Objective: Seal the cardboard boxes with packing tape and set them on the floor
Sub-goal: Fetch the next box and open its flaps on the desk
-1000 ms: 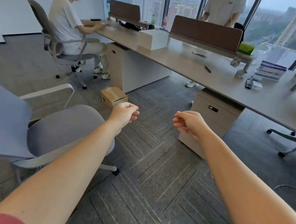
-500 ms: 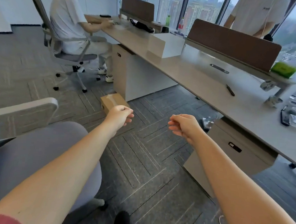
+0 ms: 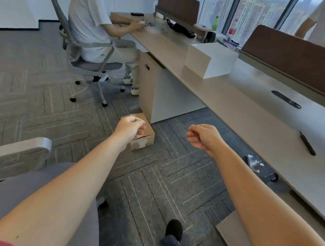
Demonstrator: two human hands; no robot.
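A small brown cardboard box (image 3: 145, 137) sits on the grey carpet beside the desk's side panel. My left hand (image 3: 129, 128) hovers in front of it and hides part of its top; the fingers are loosely curled and hold nothing. My right hand (image 3: 204, 137) is stretched out over the carpet to the right of the box, also loosely curled with nothing in it. Neither hand touches the box. No tape roll is in view.
A long desk (image 3: 244, 116) runs along the right with a white box (image 3: 211, 59) and a pen (image 3: 307, 143) on it. A person sits on an office chair (image 3: 91, 65) at the back. A grey chair (image 3: 15, 180) stands at my left; my foot (image 3: 173, 231) is below.
The view has moved forward and to the left; the cardboard box is now closer and partly behind my left hand. Both hands stay loosely curled and hold nothing.
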